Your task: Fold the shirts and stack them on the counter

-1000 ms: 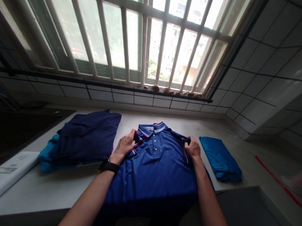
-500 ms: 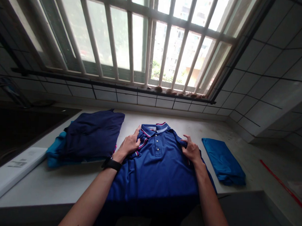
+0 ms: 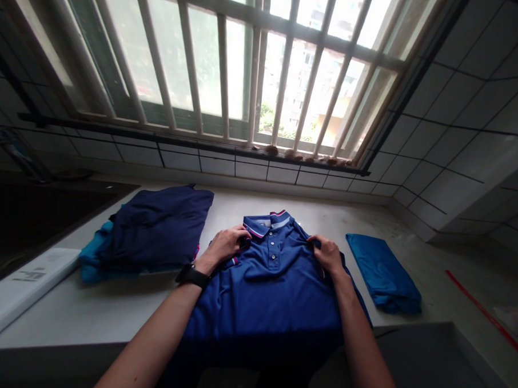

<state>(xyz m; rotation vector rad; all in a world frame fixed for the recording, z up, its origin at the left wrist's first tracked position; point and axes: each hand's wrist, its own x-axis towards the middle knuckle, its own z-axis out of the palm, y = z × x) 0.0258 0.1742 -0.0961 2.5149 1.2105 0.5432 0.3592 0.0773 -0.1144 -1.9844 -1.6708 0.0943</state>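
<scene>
Head view, and I'm watching from my remote seat as the grip changes: half a second ago the fingers on both hands were loosened, some of them stretched out, and now they're back down on cloth! Left hand, the one with the black watch at its wrist, has its fingers bunched and pinching the blue polo shirt just beside the collar. Right hand matches it across the front, fingers pinching the opposite shoulder edge, above the striped sleeve trim. For the work in hand, I'd judge that's control regained: two holds, one either side of the buttons, enough to steer the upper part.

Now the lie of it. My shirt is front up on the white table, between the dark garments on the left and the folded teal cloth on the right. Collar points away from the wearer, towards the barred window; the long axis runs from there straight back to the body, where the lower part drops past the near edge into shadow. The hem? Too dark for me to tell.
</scene>
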